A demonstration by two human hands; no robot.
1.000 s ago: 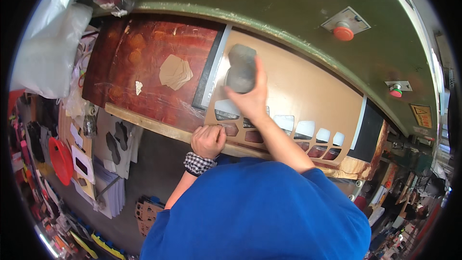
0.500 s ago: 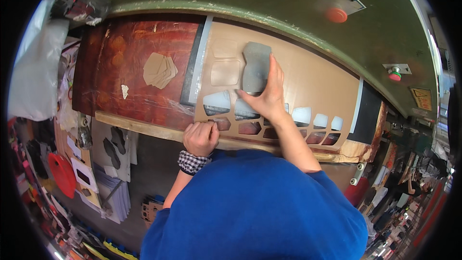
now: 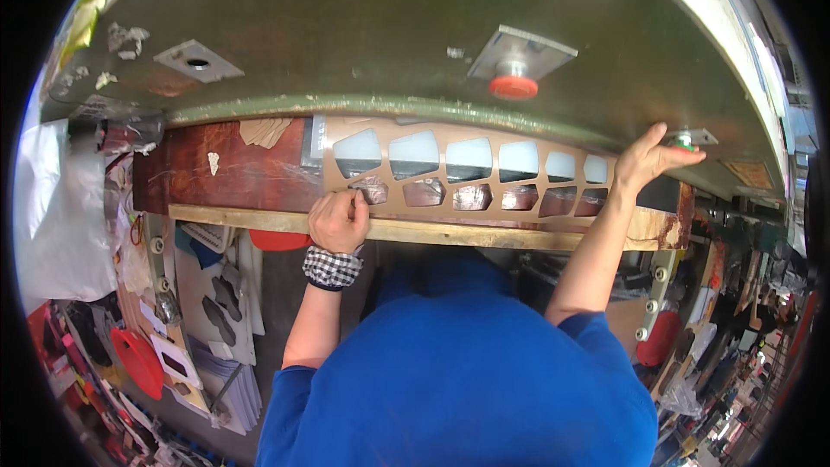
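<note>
A tan sheet (image 3: 439,163) with rows of cut-out holes lies on the bench, its far part hidden under the green machine front. My left hand (image 3: 339,220) is closed at the near left corner of this sheet, its fingers curled onto the edge. Off to the right, my right hand (image 3: 644,163) is raised at the machine front with fingers spread and nothing held. Its fingers are beside a green push button (image 3: 684,140), partly covering it; whether they press it I cannot tell. Far left of the sheet, a stack of tan cut pieces (image 3: 264,131) shows in part.
The green machine front (image 3: 346,43) overhangs the bench, carrying a red push button (image 3: 513,86). A wooden rail (image 3: 432,232) edges the dark red board (image 3: 251,175). Clear plastic (image 3: 69,207) hangs at left; a rack with white sheets (image 3: 226,385) stands below it.
My right hand has left the grey block and moved right to the green button. The block is out of sight. My view has shifted, showing more machine front; my left hand stays at the sheet's corner.
</note>
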